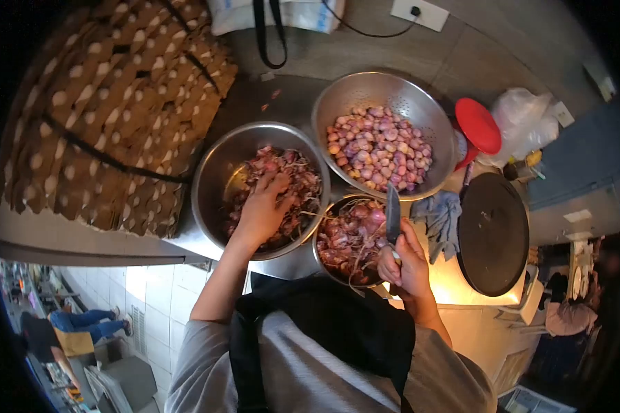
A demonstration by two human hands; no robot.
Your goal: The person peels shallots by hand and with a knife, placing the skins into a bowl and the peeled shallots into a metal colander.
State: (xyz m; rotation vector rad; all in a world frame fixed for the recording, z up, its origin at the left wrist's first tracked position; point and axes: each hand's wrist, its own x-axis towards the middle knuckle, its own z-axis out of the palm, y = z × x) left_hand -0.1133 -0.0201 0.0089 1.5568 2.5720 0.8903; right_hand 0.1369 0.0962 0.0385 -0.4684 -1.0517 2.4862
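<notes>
My left hand (263, 206) reaches into a steel bowl (207, 182) of unpeeled red shallots (293, 172) with dry skins and roots. Its fingers are spread over the pile, with the tips partly hidden. In my right hand (408, 265) is a knife (393, 213), blade pointing up and away from me. That hand hovers at the right side of a smaller pot (317, 251) filled with reddish shallot skins (351, 241). Behind the pot, a large steel colander (337, 93) holds many peeled shallots (382, 144).
Stacked egg trays (110, 117), bound with black straps, stand at the left. To the right are a blue-grey cloth (441, 217), a round black pan or lid (494, 234), a red lid (477, 125) and a plastic bag (523, 124). Other people (83, 327) are visible at both lower sides.
</notes>
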